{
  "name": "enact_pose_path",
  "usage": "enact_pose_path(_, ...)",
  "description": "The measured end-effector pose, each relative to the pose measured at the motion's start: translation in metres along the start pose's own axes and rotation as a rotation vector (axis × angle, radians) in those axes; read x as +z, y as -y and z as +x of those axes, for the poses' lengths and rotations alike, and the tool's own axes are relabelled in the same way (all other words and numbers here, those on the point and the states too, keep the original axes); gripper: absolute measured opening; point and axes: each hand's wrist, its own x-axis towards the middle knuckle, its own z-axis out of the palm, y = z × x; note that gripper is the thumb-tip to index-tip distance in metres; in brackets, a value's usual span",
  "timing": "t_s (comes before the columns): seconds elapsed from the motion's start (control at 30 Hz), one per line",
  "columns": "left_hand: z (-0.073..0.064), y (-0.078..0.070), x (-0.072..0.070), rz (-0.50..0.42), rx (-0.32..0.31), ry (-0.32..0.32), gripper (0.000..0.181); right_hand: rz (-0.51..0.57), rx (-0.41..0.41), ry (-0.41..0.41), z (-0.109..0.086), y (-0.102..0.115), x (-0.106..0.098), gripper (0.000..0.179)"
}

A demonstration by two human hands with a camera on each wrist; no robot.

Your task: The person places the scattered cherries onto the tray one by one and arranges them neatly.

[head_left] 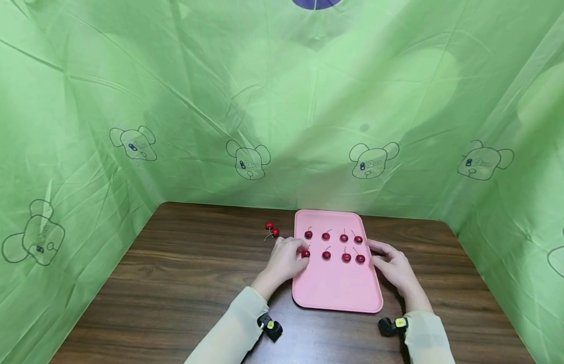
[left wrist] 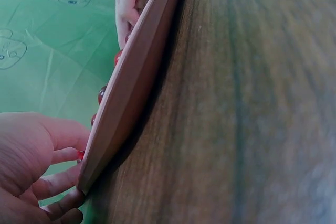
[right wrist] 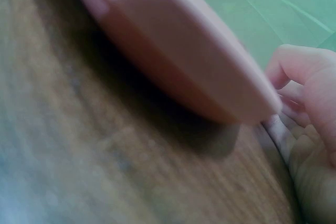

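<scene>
A pink tray (head_left: 337, 289) lies on the table with red cherries standing in two rows, their stems pointing up. At the left end of the nearer row, my left hand (head_left: 287, 259) pinches a cherry (head_left: 306, 253) between thumb and fingertips. The left wrist view shows the same cherry (left wrist: 80, 155) mostly hidden by the fingers, just over the tray's rim. My right hand (head_left: 394, 266) rests at the tray's right edge, thumb and index finger touching the rim. Beside it stands another cherry (head_left: 360, 259). In the right wrist view, the tray (right wrist: 173, 51) partly hides the right fingers.
Two more cherries (head_left: 275, 232) lie on the brown wooden table (head_left: 182, 273), left of the tray. Green printed sheeting (head_left: 309, 126) hangs behind the table and along both sides. Each wrist wears a small black camera (head_left: 273, 329).
</scene>
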Motion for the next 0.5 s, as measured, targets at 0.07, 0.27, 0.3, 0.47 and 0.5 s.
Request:
enact_pose_path(0.07, -0.0003, -0.0002, -0.0005, -0.001, 0.003, -0.007, 0.019, -0.002, 0.003, 0.000, -0.0001, -0.0001, 0.0006, 0.048)
enact_pose_path(0.27, 0.0003, -0.0003, -0.0011, 0.010, -0.009, 0.010, 0.021, -0.017, -0.004, 0.001, -0.0015, 0.0001, 0.0007, 0.048)
enact_pose_path(0.3, 0.0005, -0.0004, -0.0014, 0.009, -0.015, 0.014, 0.021, -0.018, -0.003, 0.001, -0.0016, 0.0004, 0.0006, 0.048)
enact_pose_path(0.47, 0.0015, 0.0002, -0.0039, -0.002, -0.020, -0.001, 0.023, -0.018, -0.001, -0.001, -0.0012, 0.0024, 0.0008, 0.049)
enact_pose_path(0.5, 0.0017, 0.0003, -0.0047, -0.004, -0.015, -0.011, 0.023, -0.018, -0.001, -0.002, -0.0011, 0.0027, 0.0010, 0.049)
